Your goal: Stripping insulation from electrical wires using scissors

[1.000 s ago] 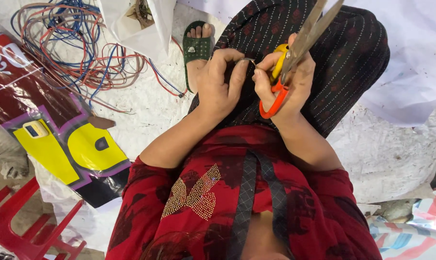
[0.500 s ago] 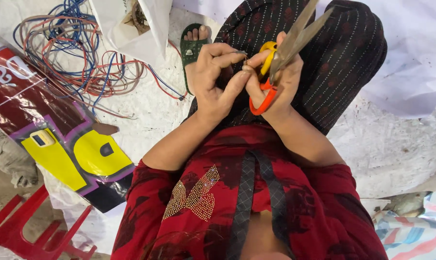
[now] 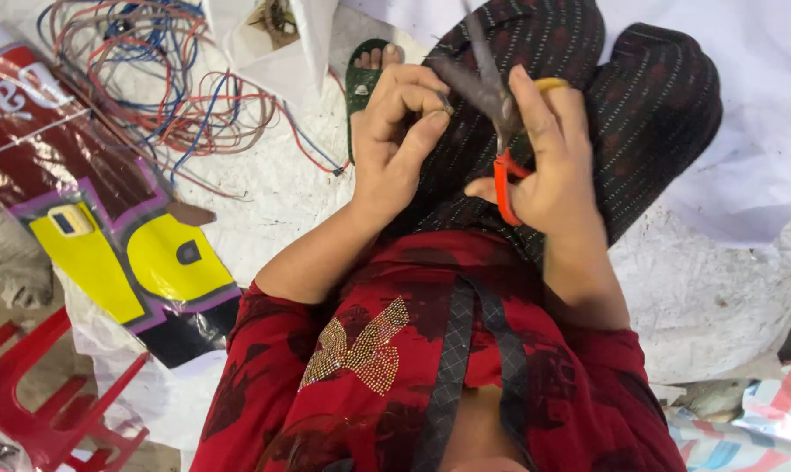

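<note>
My right hand (image 3: 548, 157) grips a pair of scissors (image 3: 491, 96) with a red and a yellow handle loop; the dark blades point up and to the left. My left hand (image 3: 400, 131) is raised beside it, thumb and fingers pinched on something thin and small at the blade tips; what it is I cannot make out. Both hands hover over my lap, which is covered by dark dotted fabric (image 3: 640, 96). I wear a red patterned top (image 3: 386, 367).
A tangle of red, blue and brown wires (image 3: 163, 83) lies at the upper left. Beside it is a red, yellow and purple printed sheet (image 3: 89, 227). A foot in a green sandal (image 3: 366, 74) shows above. A red plastic frame (image 3: 37, 393) sits at bottom left; white cloth (image 3: 763, 131) at right.
The scissors have swung so that the blades point up-left instead of up-right. Both hands sit a little further apart, and the view has shifted slightly.
</note>
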